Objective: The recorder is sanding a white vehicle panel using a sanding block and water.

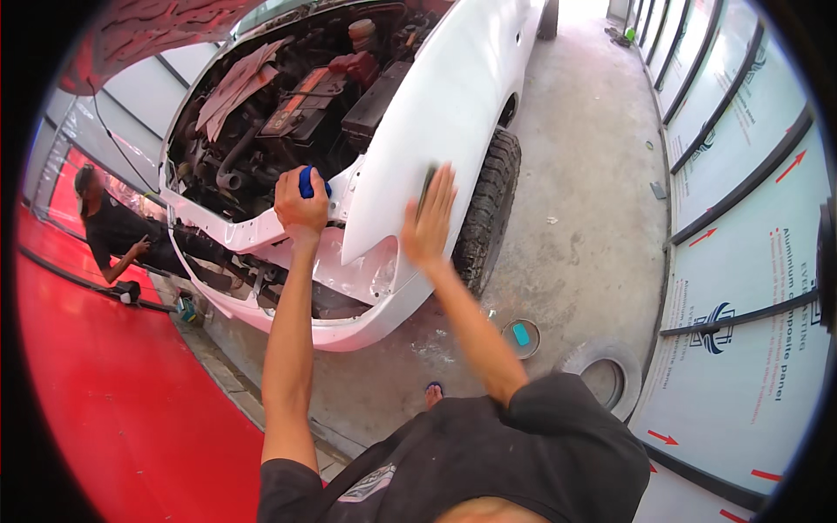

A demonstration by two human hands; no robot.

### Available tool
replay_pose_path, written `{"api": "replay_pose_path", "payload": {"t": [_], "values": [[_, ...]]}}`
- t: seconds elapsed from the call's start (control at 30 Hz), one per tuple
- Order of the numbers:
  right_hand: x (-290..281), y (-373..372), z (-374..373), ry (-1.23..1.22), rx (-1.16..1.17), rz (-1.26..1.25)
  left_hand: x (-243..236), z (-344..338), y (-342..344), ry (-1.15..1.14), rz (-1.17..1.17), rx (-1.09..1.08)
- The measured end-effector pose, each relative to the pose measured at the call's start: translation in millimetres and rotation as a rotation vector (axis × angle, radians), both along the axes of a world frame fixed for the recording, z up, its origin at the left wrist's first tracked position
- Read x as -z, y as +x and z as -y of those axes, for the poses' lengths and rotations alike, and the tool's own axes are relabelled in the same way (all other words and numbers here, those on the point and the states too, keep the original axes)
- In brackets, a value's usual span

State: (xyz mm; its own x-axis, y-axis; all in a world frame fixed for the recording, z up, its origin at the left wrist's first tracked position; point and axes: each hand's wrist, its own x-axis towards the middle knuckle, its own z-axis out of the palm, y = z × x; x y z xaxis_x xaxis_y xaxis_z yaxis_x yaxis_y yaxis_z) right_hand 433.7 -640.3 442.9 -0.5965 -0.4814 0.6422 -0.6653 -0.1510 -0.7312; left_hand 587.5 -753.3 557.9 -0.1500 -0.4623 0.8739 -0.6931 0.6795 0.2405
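Note:
A white car fender (427,113) runs up from the front of a vehicle with its engine bay uncovered. My right hand (430,218) lies on the fender with fingers stretched out. Under those fingers it presses a dark, thin piece of sandpaper (426,187) to the white surface. My left hand (301,205) is closed around a bunched blue cloth (312,183), over the inner edge of the engine bay beside the headlight opening (357,261).
Inside the engine bay sits a battery (305,105). A knobbly tyre (490,209) stands under the fender. On the concrete are a round basin (531,349) with a turquoise block (521,334) and a loose tyre (629,370). Another person (122,227) stands at left. Panels (741,331) line the right.

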Motion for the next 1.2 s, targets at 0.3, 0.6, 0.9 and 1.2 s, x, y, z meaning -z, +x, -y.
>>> {"api": "replay_pose_path", "payload": {"t": [0.3,0.6,0.9,1.2], "values": [[-44.2,-72.6,37.9,0.055,0.005,0.058,-2.0,0.7,-1.6,-0.021,0.001,0.04],[-19.9,-72.7,29.8,0.078,0.074,0.089,-4.8,-0.8,-9.6,0.006,0.026,0.043],[25.1,16.1,-10.0,0.004,0.127,0.122,-2.5,-1.9,0.0,0.003,0.021,0.056],[39.7,65.2,-16.1,-0.052,0.182,0.205,-2.1,2.6,2.4,-0.021,0.041,0.029]]}}
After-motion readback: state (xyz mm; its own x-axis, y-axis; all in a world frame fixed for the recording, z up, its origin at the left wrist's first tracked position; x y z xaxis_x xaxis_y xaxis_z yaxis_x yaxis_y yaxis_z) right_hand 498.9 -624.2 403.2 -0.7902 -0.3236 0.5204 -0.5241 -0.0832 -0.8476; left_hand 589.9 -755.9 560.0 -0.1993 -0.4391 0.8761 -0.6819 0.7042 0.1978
